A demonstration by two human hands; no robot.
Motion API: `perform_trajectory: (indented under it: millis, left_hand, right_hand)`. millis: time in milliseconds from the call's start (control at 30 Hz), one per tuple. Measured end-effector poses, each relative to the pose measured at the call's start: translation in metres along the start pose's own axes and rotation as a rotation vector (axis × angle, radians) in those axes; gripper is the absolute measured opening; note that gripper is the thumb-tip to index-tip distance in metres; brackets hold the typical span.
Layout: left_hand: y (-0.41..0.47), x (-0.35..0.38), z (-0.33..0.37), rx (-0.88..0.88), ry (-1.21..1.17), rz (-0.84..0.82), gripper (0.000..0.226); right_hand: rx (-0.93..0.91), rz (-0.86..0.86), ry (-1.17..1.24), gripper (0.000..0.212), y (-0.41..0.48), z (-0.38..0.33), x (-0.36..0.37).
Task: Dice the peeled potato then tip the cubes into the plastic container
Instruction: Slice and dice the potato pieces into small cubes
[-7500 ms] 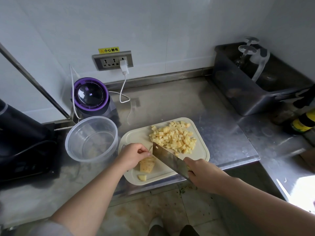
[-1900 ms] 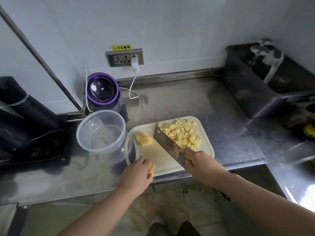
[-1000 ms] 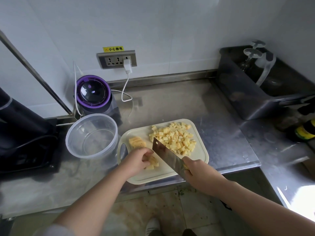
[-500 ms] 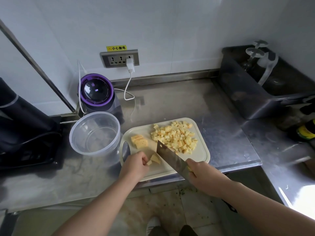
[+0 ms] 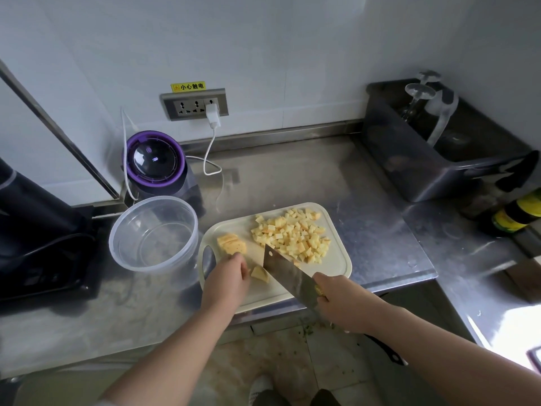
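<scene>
Dicing is part done, and nothing yet shows in the plastic container [image 5: 152, 266], which stands just left of the cutting board [image 5: 336, 262] at centre left of the frame. The hands are apart but close. The right hand [image 5: 339, 300] is clamped on the handle of the cleaver [image 5: 288, 272], whose blade slants across the board's lower middle. The left hand [image 5: 227, 281], fingers curled, bears on a small potato wedge [image 5: 260, 273] directly beside the blade. The main hazard is a cut. The wedge is small and probably wet, so the fingertips sit very near the edge, and a slip of wedge or blade would bring them together. A stack of uncut slices [image 5: 231, 244] lies just above the left hand and could be knocked. The heap of cubes [image 5: 292, 238] spreads toward the board's upper right rim, so cubes may roll onto the steel counter [image 5: 292, 177] during chopping or tipping. The board lies close to the counter's near edge, and downward pressure there could shift it. The container looks light and may slide when the board is tipped against it.
</scene>
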State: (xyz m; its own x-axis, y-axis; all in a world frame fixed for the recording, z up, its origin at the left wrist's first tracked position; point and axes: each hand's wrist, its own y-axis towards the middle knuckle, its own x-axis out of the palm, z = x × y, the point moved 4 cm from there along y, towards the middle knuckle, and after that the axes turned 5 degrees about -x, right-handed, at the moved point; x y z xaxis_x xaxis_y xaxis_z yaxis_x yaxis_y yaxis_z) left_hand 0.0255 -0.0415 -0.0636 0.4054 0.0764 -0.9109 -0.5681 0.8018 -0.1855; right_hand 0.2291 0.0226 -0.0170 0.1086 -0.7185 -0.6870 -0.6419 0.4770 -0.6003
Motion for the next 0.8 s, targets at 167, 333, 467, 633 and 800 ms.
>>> perform_trajectory:
  millis: [167, 333, 467, 633, 800]
  left_hand:
    - [0.001, 0.003, 0.019, 0.103, 0.056, 0.041, 0.011]
    - [-0.001, 0.004, 0.025, 0.122, 0.097, 0.036, 0.024]
    - [0.001, 0.003, 0.021, -0.002, -0.047, -0.003, 0.02]
    - [0.009, 0.007, 0.022, -0.15, -0.225, -0.084, 0.016]
    - [0.01, 0.009, 0.025, -0.15, -0.299, -0.19, 0.021]
  right_hand:
    - [-0.004, 0.001, 0.005, 0.024, 0.0, -0.001, 0.0]
    - [-0.003, 0.008, 0.009, 0.021, 0.0, 0.001, 0.001]
    - [-0.008, 0.016, 0.012, 0.019, -0.001, 0.001, 0.001]
    - [-0.008, 0.015, 0.011, 0.016, -0.001, 0.0, 0.002]
    - [-0.002, 0.014, 0.006, 0.025, -0.002, 0.0, 0.001]
